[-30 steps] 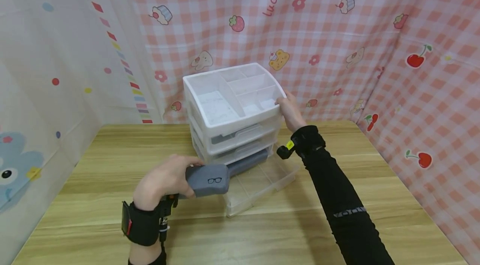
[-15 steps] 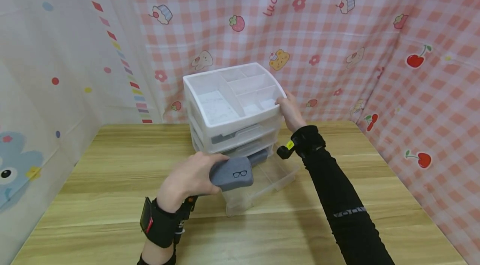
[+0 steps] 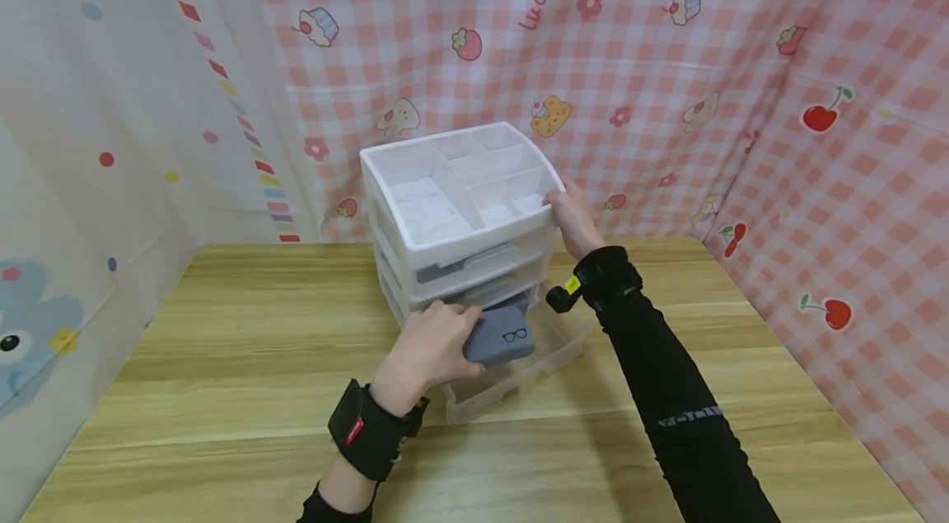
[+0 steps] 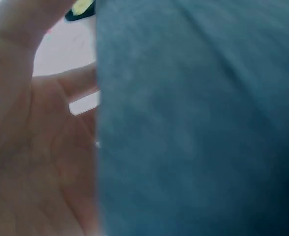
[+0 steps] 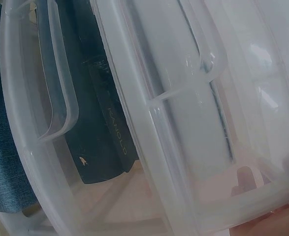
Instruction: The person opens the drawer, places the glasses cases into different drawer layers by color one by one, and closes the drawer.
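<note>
My left hand (image 3: 433, 346) grips a grey-blue glasses case (image 3: 500, 338) by its near end, thumb on one side and fingers over the top. The case, marked with a spectacles drawing, hangs over the pulled-out bottom drawer (image 3: 482, 403) of a white plastic drawer organizer (image 3: 418, 245). Its blue cloth side (image 4: 193, 123) fills most of the left wrist view. Behind it, a second dark grey case (image 3: 515, 303) lies partly hidden in that drawer. My right hand (image 3: 574, 218) holds the organizer's upper right edge. Through clear drawer fronts, the right wrist view shows a dark case (image 5: 102, 128) lettered KANOLD.
The organizer's divided top tray (image 3: 426, 206) holds a pale flat sheet. A wooden table (image 3: 222, 391) carries everything, and patterned curtains (image 3: 667, 70) hang close behind and at both sides.
My left hand has carried the glasses case rightward, from left of the bottom drawer to over it, now covering more of the second case. The right hand and organizer stay put.
</note>
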`<control>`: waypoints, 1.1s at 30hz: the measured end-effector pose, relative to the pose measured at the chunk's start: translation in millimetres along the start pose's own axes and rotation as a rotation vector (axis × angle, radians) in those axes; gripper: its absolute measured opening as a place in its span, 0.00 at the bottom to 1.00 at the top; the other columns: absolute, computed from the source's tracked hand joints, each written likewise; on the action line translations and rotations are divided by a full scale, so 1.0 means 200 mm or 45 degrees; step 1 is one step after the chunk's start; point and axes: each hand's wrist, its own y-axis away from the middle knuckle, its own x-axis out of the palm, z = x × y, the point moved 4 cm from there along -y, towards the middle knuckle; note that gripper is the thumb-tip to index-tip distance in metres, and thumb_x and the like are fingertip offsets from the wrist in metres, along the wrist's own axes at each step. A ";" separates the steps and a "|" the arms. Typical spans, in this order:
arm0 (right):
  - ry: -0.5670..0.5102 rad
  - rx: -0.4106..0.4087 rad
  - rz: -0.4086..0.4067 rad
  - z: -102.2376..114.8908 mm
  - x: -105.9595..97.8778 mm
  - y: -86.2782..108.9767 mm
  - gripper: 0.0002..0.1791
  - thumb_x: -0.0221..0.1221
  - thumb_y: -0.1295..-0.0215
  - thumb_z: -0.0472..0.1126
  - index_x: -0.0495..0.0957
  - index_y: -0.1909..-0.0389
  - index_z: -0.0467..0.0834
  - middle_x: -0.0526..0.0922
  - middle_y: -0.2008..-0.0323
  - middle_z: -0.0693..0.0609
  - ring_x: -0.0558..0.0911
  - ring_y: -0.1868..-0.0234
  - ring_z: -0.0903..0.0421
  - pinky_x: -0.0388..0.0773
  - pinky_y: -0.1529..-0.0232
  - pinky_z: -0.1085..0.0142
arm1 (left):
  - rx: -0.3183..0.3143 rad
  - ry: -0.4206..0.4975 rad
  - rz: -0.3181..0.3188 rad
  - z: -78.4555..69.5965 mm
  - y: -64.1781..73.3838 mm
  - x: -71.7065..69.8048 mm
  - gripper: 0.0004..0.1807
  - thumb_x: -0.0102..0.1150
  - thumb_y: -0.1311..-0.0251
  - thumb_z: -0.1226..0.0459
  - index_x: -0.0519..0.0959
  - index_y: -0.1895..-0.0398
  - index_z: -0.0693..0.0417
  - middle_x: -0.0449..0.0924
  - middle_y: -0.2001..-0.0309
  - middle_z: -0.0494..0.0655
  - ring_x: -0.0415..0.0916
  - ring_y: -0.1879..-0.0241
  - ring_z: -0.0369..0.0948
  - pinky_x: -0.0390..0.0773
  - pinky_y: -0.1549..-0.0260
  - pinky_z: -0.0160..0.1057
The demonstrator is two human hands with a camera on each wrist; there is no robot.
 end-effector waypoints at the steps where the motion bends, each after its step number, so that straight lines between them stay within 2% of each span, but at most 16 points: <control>1: 0.000 -0.001 -0.002 0.00 0.00 0.00 0.35 0.41 0.43 0.29 0.58 0.30 0.41 0.64 0.32 0.43 0.66 0.39 0.46 0.61 0.30 0.50 | 0.002 -0.013 -0.010 -0.01 -0.01 0.01 0.32 0.74 0.58 0.51 0.77 0.49 0.54 0.83 0.58 0.49 0.76 0.63 0.46 0.79 0.71 0.41; 4: 0.005 -0.010 -0.009 0.00 0.00 0.00 0.35 0.41 0.43 0.29 0.58 0.30 0.40 0.64 0.32 0.42 0.67 0.39 0.47 0.61 0.30 0.50 | 0.007 -0.057 -0.064 -0.04 -0.03 0.05 0.33 0.73 0.57 0.49 0.78 0.48 0.54 0.82 0.58 0.50 0.76 0.63 0.47 0.78 0.71 0.41; 11: 0.014 -0.026 -0.006 0.00 0.00 0.00 0.35 0.41 0.43 0.29 0.58 0.30 0.39 0.64 0.32 0.41 0.67 0.40 0.47 0.62 0.31 0.51 | 0.037 -0.141 -0.307 -0.07 -0.08 0.14 0.33 0.72 0.57 0.45 0.79 0.48 0.52 0.83 0.56 0.51 0.77 0.64 0.47 0.79 0.72 0.40; 15: 0.005 -0.026 0.000 -0.01 -0.01 -0.01 0.35 0.41 0.43 0.29 0.58 0.30 0.39 0.65 0.33 0.41 0.67 0.41 0.46 0.63 0.32 0.51 | 0.042 -0.157 -0.376 -0.07 -0.10 0.18 0.33 0.72 0.57 0.45 0.79 0.48 0.51 0.83 0.57 0.51 0.77 0.63 0.47 0.78 0.70 0.42; 21: 0.001 -0.030 -0.005 -0.01 -0.01 -0.01 0.35 0.40 0.43 0.29 0.59 0.30 0.39 0.65 0.33 0.41 0.67 0.42 0.46 0.63 0.33 0.53 | 0.069 -0.168 -0.406 -0.07 -0.14 0.25 0.34 0.71 0.56 0.44 0.79 0.47 0.50 0.83 0.55 0.50 0.78 0.58 0.47 0.80 0.65 0.44; 29: -0.002 -0.040 -0.002 -0.01 -0.01 0.00 0.35 0.41 0.44 0.29 0.59 0.30 0.40 0.65 0.34 0.41 0.67 0.43 0.47 0.64 0.36 0.54 | 0.078 -0.164 -0.375 -0.07 -0.16 0.34 0.34 0.70 0.55 0.42 0.79 0.46 0.49 0.83 0.54 0.50 0.79 0.56 0.47 0.82 0.62 0.45; 33: -0.001 -0.040 -0.010 -0.01 0.00 -0.01 0.36 0.41 0.44 0.29 0.59 0.30 0.40 0.65 0.33 0.42 0.67 0.41 0.47 0.64 0.33 0.53 | 0.072 -0.189 -0.376 -0.06 -0.16 0.37 0.33 0.71 0.57 0.42 0.80 0.48 0.49 0.84 0.56 0.51 0.80 0.56 0.48 0.83 0.61 0.47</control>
